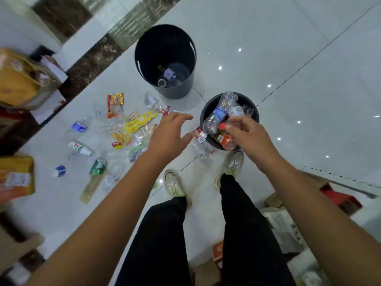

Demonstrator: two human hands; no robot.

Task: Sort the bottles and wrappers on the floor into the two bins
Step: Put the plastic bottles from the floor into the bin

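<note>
near bin [204, 114] right of wrappers [136, 121]; far bin [165, 46] behind; bottles [219, 114] in both
</note>
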